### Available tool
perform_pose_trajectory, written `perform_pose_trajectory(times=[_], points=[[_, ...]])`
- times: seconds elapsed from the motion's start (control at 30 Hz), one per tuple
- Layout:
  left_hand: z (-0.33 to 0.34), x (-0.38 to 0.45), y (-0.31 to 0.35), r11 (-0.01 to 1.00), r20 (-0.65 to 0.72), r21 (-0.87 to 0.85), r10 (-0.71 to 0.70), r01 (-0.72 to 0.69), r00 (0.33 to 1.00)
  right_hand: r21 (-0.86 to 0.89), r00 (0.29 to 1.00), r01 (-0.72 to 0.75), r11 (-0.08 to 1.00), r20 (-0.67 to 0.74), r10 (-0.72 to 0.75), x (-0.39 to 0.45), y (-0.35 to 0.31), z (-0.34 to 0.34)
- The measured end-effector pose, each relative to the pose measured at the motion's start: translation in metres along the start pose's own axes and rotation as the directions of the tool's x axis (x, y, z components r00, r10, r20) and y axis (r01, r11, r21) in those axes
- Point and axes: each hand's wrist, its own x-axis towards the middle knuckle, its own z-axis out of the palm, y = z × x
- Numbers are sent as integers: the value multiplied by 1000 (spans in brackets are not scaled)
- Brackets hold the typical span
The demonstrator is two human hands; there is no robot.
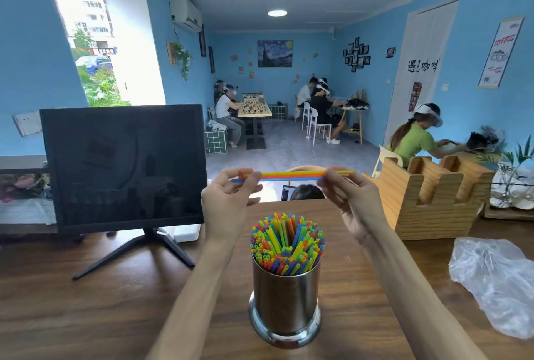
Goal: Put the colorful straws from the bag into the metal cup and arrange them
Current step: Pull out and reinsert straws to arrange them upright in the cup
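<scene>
Metal cup (284,299) at lower centre already packed with straws (287,244), while left hand (228,200) and right hand (348,197) each pinch one end of a small straw bundle (291,176) held level above it, probably evening the tips; bag (494,284) lies crumpled lower right.

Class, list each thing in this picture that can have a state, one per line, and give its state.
Steel cylindrical metal cup: upright on the wooden table, full of coloured straws.
Small bundle of coloured plastic straws: held level above the cup, pinched at both ends.
Left hand: fingers pinching the bundle's left end.
Right hand: fingers pinching its right end.
Clear plastic bag: crumpled, lying on the table.
Black flat monitor: screen dark.
</scene>
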Motion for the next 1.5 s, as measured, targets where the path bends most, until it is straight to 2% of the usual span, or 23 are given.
perform_pose_trajectory(times=[0.1, 0.17, 0.3, 0.43, 0.53, 0.63, 0.8, 0.87, 0.93, 1.0, 1.03, 1.13, 1.2, 1.37, 1.43, 1.5], points=[[-3, -5, -1, 991, 150, 65, -121, 113, 981, 152, 999, 11, 988, -48, -4, 7, -8, 7], [-4, -8, -3, 978, 269, 162, -175, 134, 947, 152, 998, 49, 987, -41, -43, 9, -12, 13], [-2, -17, -12, 881, 462, 474, -250, 1, 851, -150, 974, 226, 962, 35, -224, 11, -13, 24], [5, -24, -23, 753, 503, 632, -216, -185, 836, -479, 902, 432, 764, 205, -380, 8, -10, 32], [3, -23, -23, 688, 547, 668, -197, -282, 814, -625, 866, 498, 600, 329, -377, -2, 2, 30], [-5, -19, -23, 723, 510, 653, -200, -226, 837, -752, 881, 470, 463, 369, -296, -14, 22, 22], [-12, -15, -24, 745, 397, 651, -173, -143, 902, -839, 891, 453, 300, 423, -162, -22, 41, 0], [-13, -14, -27, 735, 336, 663, -124, -141, 934, -855, 906, 417, 310, 418, -65, -17, 42, -6], [-12, -14, -30, 728, 302, 669, -80, -151, 950, -832, 933, 336, 442, 360, -32, -10, 41, -10], [-11, -16, -32, 733, 288, 662, -59, -155, 956, -818, 974, 215, 533, 217, -60, 0, 39, -14], [-11, -16, -32, 737, 285, 658, -57, -152, 957, -837, 984, 173, 519, 172, -50, 5, 38, -16], [-11, -17, -35, 731, 283, 666, -62, -150, 957, -926, 978, 119, 359, 171, 116, 14, 45, -24], [-11, -18, -36, 733, 285, 665, -68, -146, 956, -934, 978, 81, 347, 141, 152, 17, 53, -27], [-11, -19, -33, 737, 289, 662, -82, -137, 954, -925, 992, 109, 365, 126, 23, 17, 48, -17], [-9, -18, -29, 747, 318, 647, -82, -153, 945, -908, 985, 168, 384, 144, -91, 13, 35, -7], [-6, -17, -26, 734, 374, 643, -52, -218, 926, -848, 949, 291, 443, 199, -243, 5, 19, 8]])
